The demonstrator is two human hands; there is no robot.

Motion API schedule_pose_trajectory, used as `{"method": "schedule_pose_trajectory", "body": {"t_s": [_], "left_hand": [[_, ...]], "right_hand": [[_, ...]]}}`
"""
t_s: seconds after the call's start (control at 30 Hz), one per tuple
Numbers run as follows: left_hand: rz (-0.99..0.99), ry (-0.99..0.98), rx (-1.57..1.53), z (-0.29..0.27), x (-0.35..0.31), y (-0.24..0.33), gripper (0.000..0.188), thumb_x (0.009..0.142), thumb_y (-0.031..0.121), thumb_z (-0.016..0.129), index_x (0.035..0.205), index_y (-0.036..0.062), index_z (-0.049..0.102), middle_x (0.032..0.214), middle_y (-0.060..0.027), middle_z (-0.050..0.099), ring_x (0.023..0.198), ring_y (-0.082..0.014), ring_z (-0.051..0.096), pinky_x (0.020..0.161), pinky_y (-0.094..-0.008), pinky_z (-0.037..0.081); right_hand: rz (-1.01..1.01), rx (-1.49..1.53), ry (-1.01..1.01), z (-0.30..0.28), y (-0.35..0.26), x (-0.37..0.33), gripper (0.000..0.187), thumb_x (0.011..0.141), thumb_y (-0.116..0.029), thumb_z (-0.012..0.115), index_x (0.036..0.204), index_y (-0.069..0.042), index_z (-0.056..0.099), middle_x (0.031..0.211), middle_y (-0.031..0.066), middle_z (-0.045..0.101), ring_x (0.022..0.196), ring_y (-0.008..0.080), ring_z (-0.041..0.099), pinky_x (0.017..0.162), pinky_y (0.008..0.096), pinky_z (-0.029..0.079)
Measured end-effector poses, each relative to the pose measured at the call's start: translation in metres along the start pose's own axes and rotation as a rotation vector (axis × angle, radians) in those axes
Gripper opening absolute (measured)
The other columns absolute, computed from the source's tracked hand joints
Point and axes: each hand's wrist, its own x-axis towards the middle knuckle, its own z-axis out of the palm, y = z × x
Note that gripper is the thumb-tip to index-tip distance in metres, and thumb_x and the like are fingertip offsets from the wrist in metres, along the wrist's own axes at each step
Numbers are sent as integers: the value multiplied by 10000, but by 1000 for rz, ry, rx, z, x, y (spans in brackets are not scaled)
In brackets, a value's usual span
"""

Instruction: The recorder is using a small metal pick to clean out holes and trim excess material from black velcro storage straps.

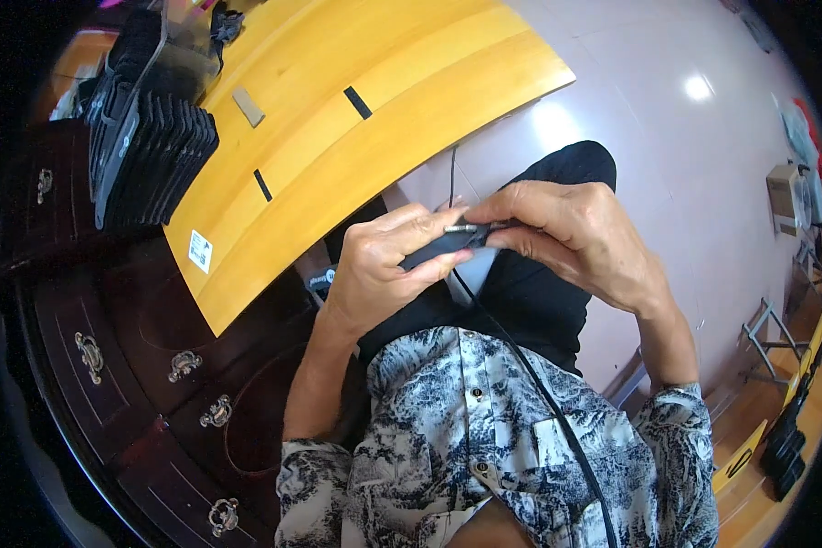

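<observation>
Above my lap, my left hand (379, 260) grips a dark, flat, narrow piece (437, 248) between thumb and fingers. My right hand (571, 228) pinches the far right end of that same piece, where a small shiny metal part (461, 228) shows. What exactly lies between the right fingertips is mostly covered. A black cable (539, 379) runs up across my patterned shirt and passes just under the hands.
A yellow wooden table (310, 164) stands ahead to the left, bearing two black strips (358, 102) and a tan piece (247, 107). Stacked dark pads (160, 155) sit at its left end. A dark drawer cabinet (137, 365) is beside me. Farther right stand a cardboard box (784, 199) and a folding stand (772, 338).
</observation>
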Motion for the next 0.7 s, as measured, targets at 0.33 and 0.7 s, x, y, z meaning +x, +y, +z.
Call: {"method": "schedule_pose_trajectory", "body": {"t_s": [0.33,0.7], "left_hand": [[52,29,239,-7,1,9,369,684,224,782,1001,69,674,896,-57,603,834,-205,576,747,-338,429],[-395,357,-1049,37,-28,55,466,747,294,803,1005,-20,576,824,-25,587,667,-57,542,567,-173,436]], "right_hand": [[69,85,40,7,-8,-3,154,824,-124,652,909,2,628,823,116,577,700,247,606,583,332,475],[67,263,171,11,-39,-12,174,792,-91,700,938,0,672,884,111,618,801,207,629,655,297,514]]}}
